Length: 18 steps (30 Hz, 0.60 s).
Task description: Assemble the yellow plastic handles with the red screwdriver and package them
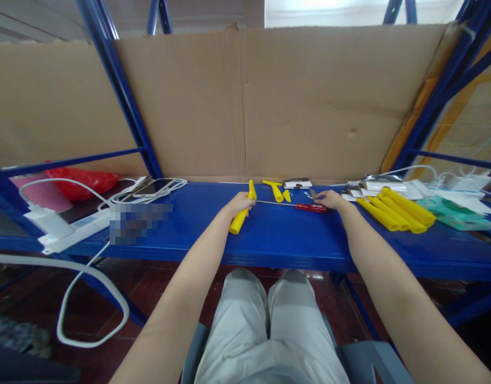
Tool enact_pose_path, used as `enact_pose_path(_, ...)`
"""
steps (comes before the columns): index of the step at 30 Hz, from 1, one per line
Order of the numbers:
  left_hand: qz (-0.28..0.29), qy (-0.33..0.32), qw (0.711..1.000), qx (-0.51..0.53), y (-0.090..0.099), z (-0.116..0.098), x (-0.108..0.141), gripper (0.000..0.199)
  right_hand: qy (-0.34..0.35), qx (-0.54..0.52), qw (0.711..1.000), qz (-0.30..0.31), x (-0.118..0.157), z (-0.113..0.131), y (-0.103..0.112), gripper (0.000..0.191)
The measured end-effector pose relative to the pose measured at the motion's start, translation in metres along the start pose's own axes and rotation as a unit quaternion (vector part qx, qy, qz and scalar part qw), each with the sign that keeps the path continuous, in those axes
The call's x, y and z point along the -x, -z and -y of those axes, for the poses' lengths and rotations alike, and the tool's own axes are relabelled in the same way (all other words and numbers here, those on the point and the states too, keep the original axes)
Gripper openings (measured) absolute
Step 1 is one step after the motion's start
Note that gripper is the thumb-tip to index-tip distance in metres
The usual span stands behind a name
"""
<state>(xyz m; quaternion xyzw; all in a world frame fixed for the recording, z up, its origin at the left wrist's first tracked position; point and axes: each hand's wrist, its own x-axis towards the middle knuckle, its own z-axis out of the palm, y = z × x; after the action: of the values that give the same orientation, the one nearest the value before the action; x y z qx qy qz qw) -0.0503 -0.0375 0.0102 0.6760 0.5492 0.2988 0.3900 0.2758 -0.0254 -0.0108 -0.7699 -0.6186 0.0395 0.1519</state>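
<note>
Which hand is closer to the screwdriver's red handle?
Right. The right hand is beside the red handle; the left hand is by the far end of the metal rod.

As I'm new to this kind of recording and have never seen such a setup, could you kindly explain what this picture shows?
Of course. There is no robot here: these are a person's own bare hands. A camera worn on the head looks forward and down, so you also see the forearms and lap.

The left hand grips a yellow piece. The right hand is beside the red handle of a screwdriver; its fingertips are at something small, too small to tell whether it is held.

On the blue surface there are also several yellow tubes to the right and a white power strip to the left.
</note>
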Motion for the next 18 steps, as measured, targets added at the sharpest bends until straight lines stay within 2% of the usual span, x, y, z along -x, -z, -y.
enact_pose_path(12, -0.001, 0.002, 1.000, 0.008, 0.001, -0.001, 0.001, 0.012, 0.000, 0.005, 1.000, 0.012, -0.002, -0.006, 0.002, 0.031)
enact_pose_path(18, -0.024, -0.012, 0.996, 0.089, 0.009, -0.016, 0.009, 0.011, 0.016, 0.014, 1.000, 0.010, -0.003, -0.007, 0.004, 0.030)
